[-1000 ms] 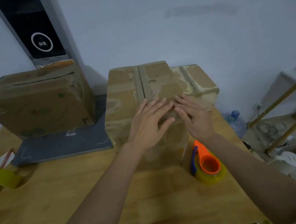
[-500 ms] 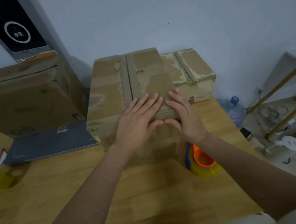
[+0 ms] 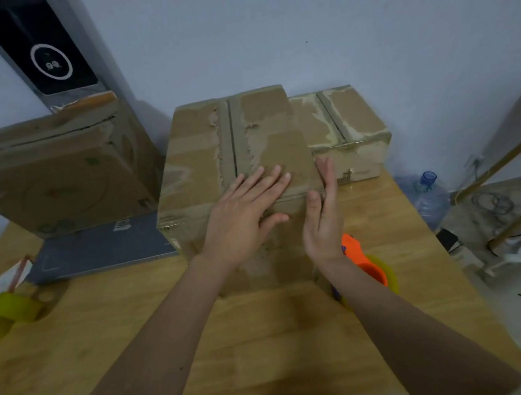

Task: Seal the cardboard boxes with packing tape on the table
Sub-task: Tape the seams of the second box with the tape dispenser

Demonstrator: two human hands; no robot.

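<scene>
Left hand [image 3: 244,218] lies flat, fingers straight, on the scuffed, tape-torn top of the middle cardboard box [image 3: 216,157] on the wood-grain counter [image 3: 283,339]. Right hand [image 3: 323,213], relaxed & holding nothing, now stands edge-on vs box's right side, was flat on top 0.5 s ago; orange tape dispenser [image 3: 360,260] sits just under its wrist.

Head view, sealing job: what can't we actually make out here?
- Tape dispenser: the right forearm covers most of it; tape left on the roll is unseen.
- Front box: left hand hides the near end of the top seam. Right hand lies edge-on at the box's right corner; contact cannot be told.
- Right rear box: its left part is behind the front box.
- Yellow-green object: cut by the left edge, blurred.
</scene>
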